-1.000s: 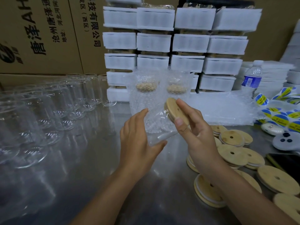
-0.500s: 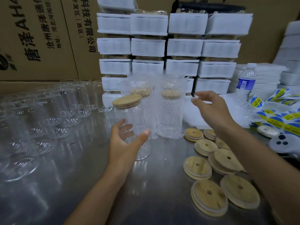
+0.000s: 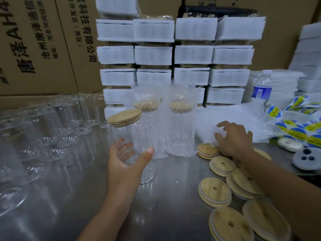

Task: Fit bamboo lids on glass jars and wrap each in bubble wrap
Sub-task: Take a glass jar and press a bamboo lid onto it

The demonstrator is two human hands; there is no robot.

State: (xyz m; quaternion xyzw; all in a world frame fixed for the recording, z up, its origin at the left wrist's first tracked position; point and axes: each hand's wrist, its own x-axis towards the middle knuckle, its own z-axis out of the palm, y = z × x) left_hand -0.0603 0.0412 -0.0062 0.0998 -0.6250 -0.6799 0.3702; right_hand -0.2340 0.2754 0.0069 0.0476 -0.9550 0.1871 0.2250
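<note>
Steel table [image 3: 173, 202] carries empty glass jars [image 3: 52, 122], bamboo lids [image 3: 215, 192], wrapped jars [image 3: 180, 133].

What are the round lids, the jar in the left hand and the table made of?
The lids look like pale unvarnished bamboo or wood: visible grain, matte, with a whitish ring underneath, probably a rubbery seal. The jar in the left hand is clear glass or possibly plastic: see-through with sharp glints. The table looks like brushed steel: grey, with blurred reflections.
</note>
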